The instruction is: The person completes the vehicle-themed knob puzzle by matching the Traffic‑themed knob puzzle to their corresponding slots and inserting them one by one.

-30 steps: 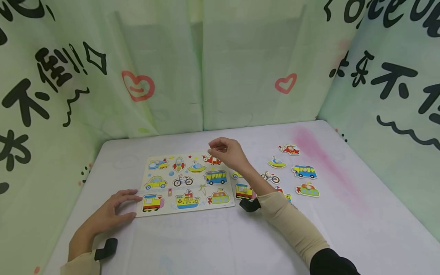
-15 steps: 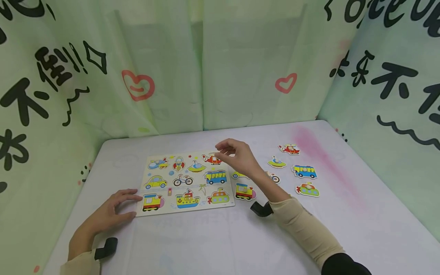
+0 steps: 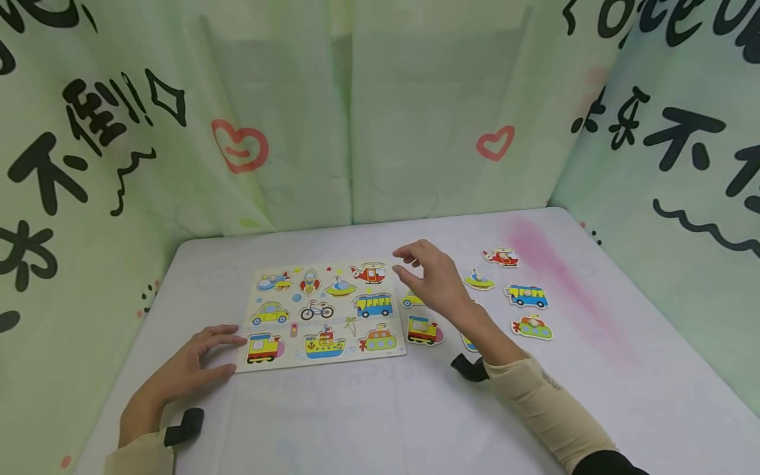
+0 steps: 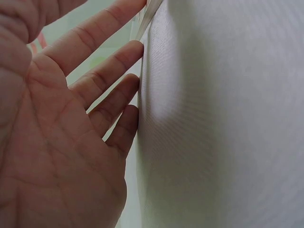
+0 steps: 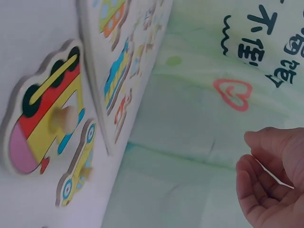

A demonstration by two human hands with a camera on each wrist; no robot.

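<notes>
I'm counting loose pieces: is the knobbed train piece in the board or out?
Out. The head view shows the train piece lying on the white tabletop, just right of the board.

Wears beige slvs (image 3: 547, 404) w/ blk wrist cams (image 3: 185, 427).

Black "不" (image 3: 45, 173), seemingly, on green cloth (image 3: 386, 119)

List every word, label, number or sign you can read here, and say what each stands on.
"不", on the left cloth.
"!!", also on the left cloth.
"不", on the right cloth.
Other black lettering on both: too stylised or cut off to read surely.
Red hearts on the back cloth: signs, no words.
Right sleeve: marking too small to read.
Board and pieces: pictures, no legible text.
</notes>
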